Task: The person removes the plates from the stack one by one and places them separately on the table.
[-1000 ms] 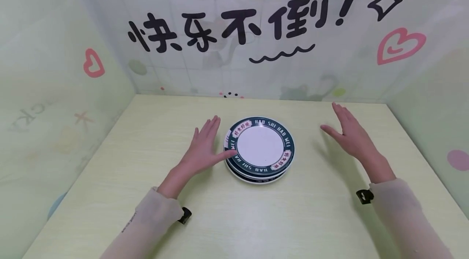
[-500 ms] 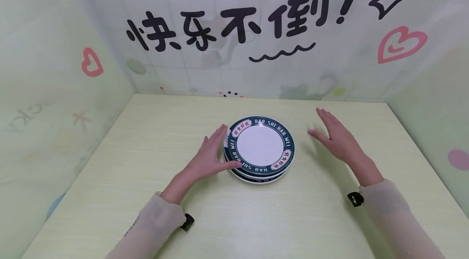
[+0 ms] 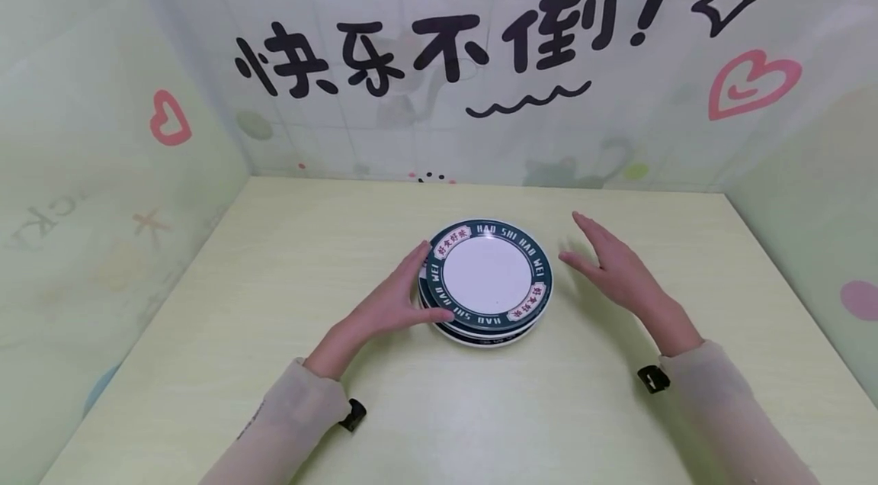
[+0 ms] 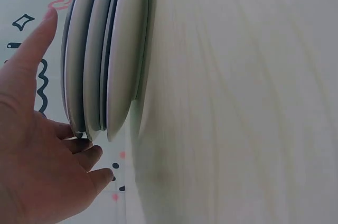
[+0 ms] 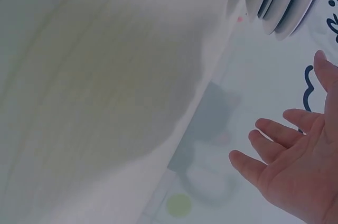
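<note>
Your left hand (image 3: 391,302) is spread beside a stack of round, glossy white plates (image 3: 488,274), thumb over the top rim; that curve seems meant to fit the rim, though contact can't be confirmed. Your right hand (image 3: 620,271), also spread, faces the stack across a gap, perhaps to match its opposite side. Between your hands, the plates lie flat on a pale yellow, wood-grained table (image 3: 507,409), the uppermost's dark green border carrying white lettering and pale label patches.

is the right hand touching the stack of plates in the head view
No, a visible gap separates the right hand from the stack of plates.
</note>
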Available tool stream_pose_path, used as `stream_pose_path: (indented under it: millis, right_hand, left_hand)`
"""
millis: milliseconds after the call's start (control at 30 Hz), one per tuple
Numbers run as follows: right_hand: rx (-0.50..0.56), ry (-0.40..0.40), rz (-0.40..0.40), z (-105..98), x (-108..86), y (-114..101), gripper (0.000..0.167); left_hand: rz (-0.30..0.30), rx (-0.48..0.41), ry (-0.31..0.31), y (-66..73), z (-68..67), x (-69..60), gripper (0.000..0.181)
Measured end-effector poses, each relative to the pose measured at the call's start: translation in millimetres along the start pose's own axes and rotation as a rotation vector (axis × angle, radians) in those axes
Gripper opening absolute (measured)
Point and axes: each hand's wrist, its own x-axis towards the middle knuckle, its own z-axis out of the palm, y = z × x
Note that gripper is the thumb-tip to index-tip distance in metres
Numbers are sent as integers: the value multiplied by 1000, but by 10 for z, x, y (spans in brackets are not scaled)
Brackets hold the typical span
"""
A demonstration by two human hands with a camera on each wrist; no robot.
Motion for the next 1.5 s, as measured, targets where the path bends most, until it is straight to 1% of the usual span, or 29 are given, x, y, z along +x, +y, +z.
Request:
stream_pose_path:
  millis: [67,200,300,433,733,933,1300,1500]
  right_hand:
    - [22,-3,-6,6,-3,-25,82]
    - [85,-20,-18,15,-3,-76,80]
    - [128,-30,-34,33,-2,-115,79]
    - [160,-37,-47,64,-11,-155,79]
    - [185,-60,-35,134,-38,-182,78]
    - [195,-66,-61,174,-30,-208,77]
    - [260,-110,-108,269,-42,-234,73]
    - [281,-105,-134,289,-39,-233,69]
  left_hand:
    - [-6,-5,-2,-11,-2,-2,122]
    - [3,0,-3,-23,-7,-8,121]
    - [5,-7,-11,-16,-13,-13,122]
    - [-3,-17,-20,2,-17,-15,123]
    - [-19,-16,-38,36,-19,1,123]
    - [-9,-18,-35,37,-23,-9,123]
    - [-10,-29,-22,-12,5,0,124]
    - [-7,-30,-19,2,-9,0,123]
